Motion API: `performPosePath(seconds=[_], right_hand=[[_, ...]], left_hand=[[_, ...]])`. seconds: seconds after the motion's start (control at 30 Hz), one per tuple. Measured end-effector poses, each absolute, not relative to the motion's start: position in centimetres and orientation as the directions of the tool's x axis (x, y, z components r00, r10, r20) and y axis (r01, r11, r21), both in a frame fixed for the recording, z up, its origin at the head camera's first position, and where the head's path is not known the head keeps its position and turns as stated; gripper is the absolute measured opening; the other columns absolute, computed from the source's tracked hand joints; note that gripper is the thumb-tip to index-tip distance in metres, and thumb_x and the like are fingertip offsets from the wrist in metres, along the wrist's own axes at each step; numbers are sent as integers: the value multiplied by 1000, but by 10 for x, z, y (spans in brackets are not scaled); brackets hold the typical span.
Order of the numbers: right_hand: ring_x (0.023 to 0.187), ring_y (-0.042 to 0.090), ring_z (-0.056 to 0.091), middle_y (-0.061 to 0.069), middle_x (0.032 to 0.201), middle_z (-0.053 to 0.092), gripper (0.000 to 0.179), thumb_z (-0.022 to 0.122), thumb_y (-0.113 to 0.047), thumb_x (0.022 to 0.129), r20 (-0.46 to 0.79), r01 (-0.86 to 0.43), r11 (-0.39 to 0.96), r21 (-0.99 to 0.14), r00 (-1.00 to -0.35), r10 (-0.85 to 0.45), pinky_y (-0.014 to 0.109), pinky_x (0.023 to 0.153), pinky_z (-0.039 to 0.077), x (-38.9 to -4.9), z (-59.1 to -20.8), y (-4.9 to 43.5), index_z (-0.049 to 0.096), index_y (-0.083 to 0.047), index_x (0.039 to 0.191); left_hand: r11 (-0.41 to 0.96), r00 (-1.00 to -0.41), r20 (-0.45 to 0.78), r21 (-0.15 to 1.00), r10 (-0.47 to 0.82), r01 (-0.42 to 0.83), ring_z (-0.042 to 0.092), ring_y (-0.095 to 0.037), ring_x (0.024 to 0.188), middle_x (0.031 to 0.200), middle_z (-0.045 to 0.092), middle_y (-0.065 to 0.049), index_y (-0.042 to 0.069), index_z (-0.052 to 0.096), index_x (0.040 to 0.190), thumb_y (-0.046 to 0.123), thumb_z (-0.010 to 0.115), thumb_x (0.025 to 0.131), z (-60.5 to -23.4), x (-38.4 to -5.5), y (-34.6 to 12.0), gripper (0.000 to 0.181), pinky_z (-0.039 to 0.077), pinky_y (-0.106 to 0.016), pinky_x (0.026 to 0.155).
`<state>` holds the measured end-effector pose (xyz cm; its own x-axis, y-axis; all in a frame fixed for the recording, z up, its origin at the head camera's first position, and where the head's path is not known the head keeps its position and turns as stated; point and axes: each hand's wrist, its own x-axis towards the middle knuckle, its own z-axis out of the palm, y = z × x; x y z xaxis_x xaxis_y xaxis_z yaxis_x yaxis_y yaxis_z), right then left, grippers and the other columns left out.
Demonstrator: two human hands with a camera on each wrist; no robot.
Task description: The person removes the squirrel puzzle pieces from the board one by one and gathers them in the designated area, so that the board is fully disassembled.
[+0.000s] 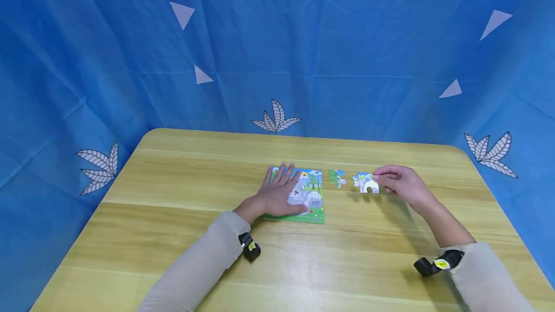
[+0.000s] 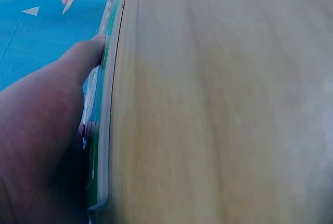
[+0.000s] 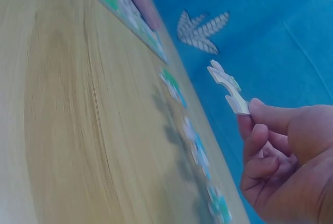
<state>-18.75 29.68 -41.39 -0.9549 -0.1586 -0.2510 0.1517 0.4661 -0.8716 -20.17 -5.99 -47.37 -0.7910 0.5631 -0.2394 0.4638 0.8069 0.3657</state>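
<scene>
Nearest the head camera, the pale left sleeve (image 1: 204,259) and the pale right sleeve (image 1: 490,273) are showing at the bottom of the view, and at each cuff 1 small black device is sitting, the left device (image 1: 251,250) and the right device (image 1: 427,266) both bearing a yellow label. Under them the wood-grain table (image 1: 303,268) is spreading out.

The left hand (image 1: 279,199) is resting flat, its fingers straight and spread, on the left part of the puzzle board (image 1: 318,217); it is touching the board without gripping anything. The board is lying flat on the table, showing a pale grey animal, trees and a green border along its near side.

Well to the right, the right hand (image 1: 402,184) is pinching 1 puzzle piece (image 3: 238,101) between thumb and finger, the other fingers curling inward. The piece is hanging in the air above the table. In the right wrist view, 3 loose pieces are lying in a line leading away from the board: the first piece (image 3: 173,86), the middle piece (image 3: 196,146) and the last piece (image 3: 219,204).

Beyond the table's far edge, a blue cloth (image 1: 277,37) is hanging, printed with leaves and pale triangles.
</scene>
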Motion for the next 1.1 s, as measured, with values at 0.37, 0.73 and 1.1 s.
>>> performPosePath(seconds=[0.37, 0.73, 1.1], right_hand=[[68, 13, 50, -5, 78, 57, 39, 59, -23, 105, -275, 174, 511, -842, -953, -130, 29, 58, 43, -172, -422, 349, 56, 11, 124], [70, 10, 53, -7, 83, 64, 38, 62, -23, 103, -308, 184, 579, -794, -944, -122, 26, 61, 48, -166, -437, 364, 60, 10, 122], [67, 13, 52, 2, 82, 60, 36, 63, -25, 103, -264, 137, 667, -732, -960, -92, 28, 58, 45, -165, -444, 358, 64, 8, 118]], left_hand=[[811, -793, -244, 364, 558, 459, -26, -20, 152, 169, -18, -1, 20, -3, 164, 76, 49, 91, -472, -201, -59, 106, -25, -47, 117], [814, -794, -251, 361, 554, 454, -26, -18, 152, 169, -19, 0, 21, -4, 164, 76, 48, 91, -473, -202, -60, 106, -25, -46, 117], [817, -794, -251, 350, 553, 458, -25, -20, 152, 169, -18, 0, 20, -4, 164, 76, 48, 91, -475, -203, -59, 106, -24, -48, 118]])
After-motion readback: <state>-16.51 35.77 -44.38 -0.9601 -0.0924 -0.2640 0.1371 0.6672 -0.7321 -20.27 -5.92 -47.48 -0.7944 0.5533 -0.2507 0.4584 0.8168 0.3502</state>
